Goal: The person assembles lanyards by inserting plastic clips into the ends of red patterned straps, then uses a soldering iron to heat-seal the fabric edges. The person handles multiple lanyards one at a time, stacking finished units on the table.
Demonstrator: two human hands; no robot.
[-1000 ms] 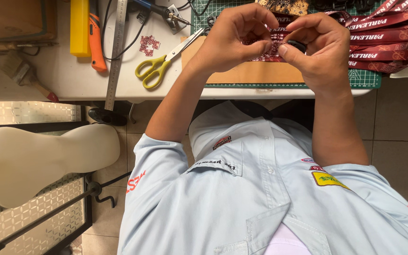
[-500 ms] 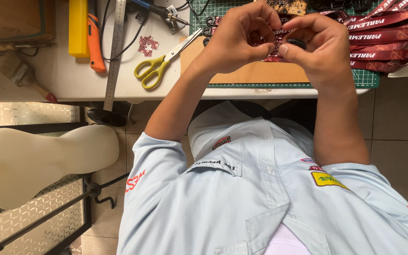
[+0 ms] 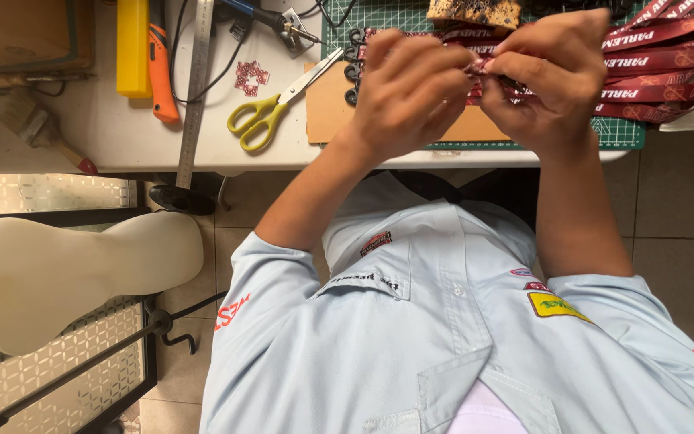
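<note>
A dark red lanyard strap is pinched between both hands, held just above the counter. The fingers of the left hand and of the right hand are closed on its end, which lies between them; its long axis runs left to right, toward the pile of red lanyards on the green cutting mat. Yellow-handled scissors and a steel ruler are seen to the left.

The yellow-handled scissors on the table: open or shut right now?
Open. The scissors lie flat on the white table, blades slightly parted and handle loops spread, left of the cardboard; neither hand touches them.
</note>
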